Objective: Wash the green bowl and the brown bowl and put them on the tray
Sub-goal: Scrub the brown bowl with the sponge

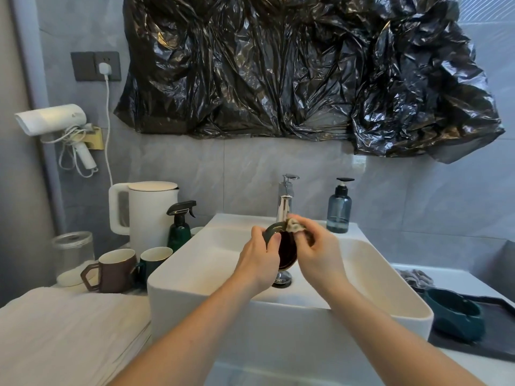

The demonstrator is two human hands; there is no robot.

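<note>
Above the white sink, your left hand clamps the tilted brown bowl by its rim. Your right hand pinches a cloth against it. The green bowl rests on the dark tray, right.

Light even and fairly bright, cool blue-grey cast. Black plastic sheet on the wall throws many small white glints along its creases. Chrome tap shows a bright specular streak. Sink interior is near white, with soft shadow under the hands. Wide-angle distortion: wall edge at left bows, forearms stretch large toward the bottom edge. Towel at lower left slightly soft; centre sharp, mild blur on the fingers
</note>
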